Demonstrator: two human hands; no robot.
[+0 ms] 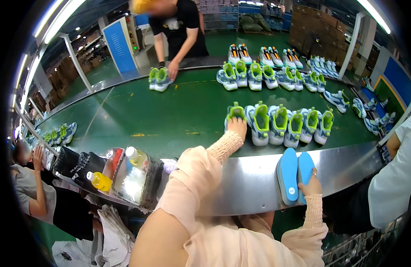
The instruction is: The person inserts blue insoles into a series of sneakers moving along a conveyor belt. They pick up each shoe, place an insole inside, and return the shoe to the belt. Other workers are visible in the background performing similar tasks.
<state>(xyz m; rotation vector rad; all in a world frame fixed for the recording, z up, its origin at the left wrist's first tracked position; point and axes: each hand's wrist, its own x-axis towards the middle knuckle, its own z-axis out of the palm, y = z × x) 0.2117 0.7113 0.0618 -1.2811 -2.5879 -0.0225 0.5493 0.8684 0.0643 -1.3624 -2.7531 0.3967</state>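
My left hand (237, 126) is at the left end of the near row of sneakers. Its fingers reach into the collar of a blue-and-white sneaker (235, 111) with lime green lining and grip it; part of the shoe is hidden by the hand. Two bright blue insoles lie side by side over the metal table edge. My right hand (311, 184) pinches the right insole (306, 166) along its outer side. The left insole (287, 171) lies beside it, a small white round mark at its heel.
More sneakers (279, 122) stand to the right of my left hand, with another row (255, 75) across the green belt (165, 111). A co-worker (181, 35) opposite handles a pair of shoes (160, 79). Plastic bottles (99, 181) and a clear bin (133, 178) sit left of me.
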